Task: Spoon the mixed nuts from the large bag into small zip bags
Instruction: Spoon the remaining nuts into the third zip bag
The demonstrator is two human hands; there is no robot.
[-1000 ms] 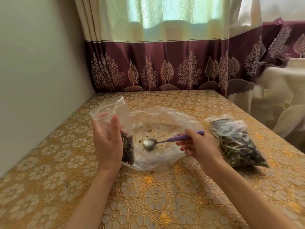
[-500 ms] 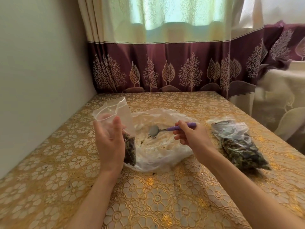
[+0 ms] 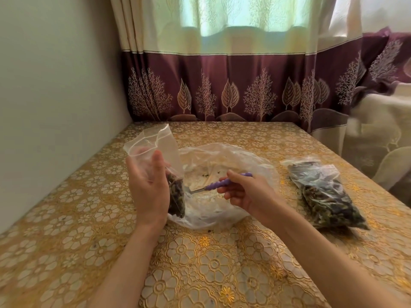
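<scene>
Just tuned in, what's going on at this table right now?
A person is portioning mixed nuts into zip bags. The left hand holds a small zip bag upright, mouth open, with nuts in its bottom. The right hand has a grip on a purple-handled spoon, bowl end at the small bag's side. The large bag lies flat between the hands, nearly emptied, only crumbs showing. Filled zip bags lie on the table to the right.

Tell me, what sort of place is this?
Probably a room in a home: a table under a gold floral cloth stands in a corner, against a plain wall and a curtained window.
</scene>
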